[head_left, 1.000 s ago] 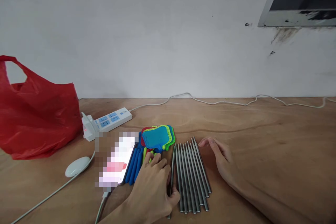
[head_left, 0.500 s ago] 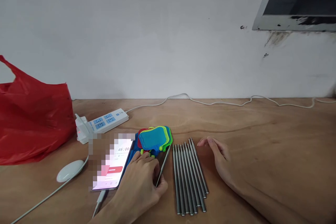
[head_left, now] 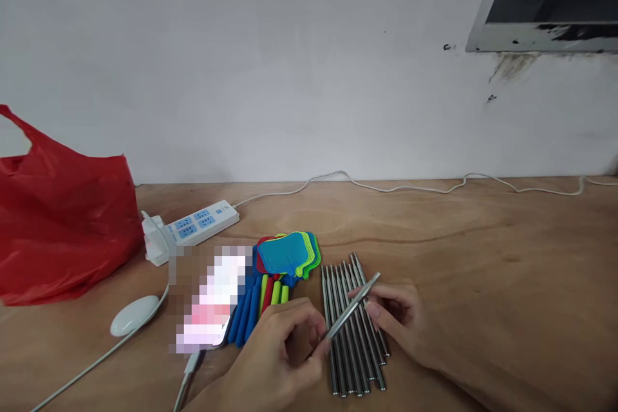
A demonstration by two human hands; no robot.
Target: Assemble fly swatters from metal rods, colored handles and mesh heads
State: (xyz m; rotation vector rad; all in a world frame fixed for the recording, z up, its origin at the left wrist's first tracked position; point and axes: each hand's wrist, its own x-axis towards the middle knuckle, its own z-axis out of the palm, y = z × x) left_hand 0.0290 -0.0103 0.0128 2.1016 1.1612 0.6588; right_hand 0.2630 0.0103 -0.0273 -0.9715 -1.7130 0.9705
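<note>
The left hand point(head_left: 284, 351) pinches the near end of a metal stick point(head_left: 351, 309). The right hand point(head_left: 400, 318) is by the far end; I can't tell if it squeezes. The stick slants over a row of sticks point(head_left: 354, 360), well away from the counter's point(head_left: 483, 251) back edge. Bright mesh paddles point(head_left: 284, 254) lie left, near a phone point(head_left: 217, 302).

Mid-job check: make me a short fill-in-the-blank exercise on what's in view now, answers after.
1. The left hand pinches the raised metal rod at its near end; closest to its far end is the ____.
2. Between yellow-green handles lies one ____ handle.
3. The white power strip's socket faces are coloured ____.

Missing words: right hand; red; blue.
</note>
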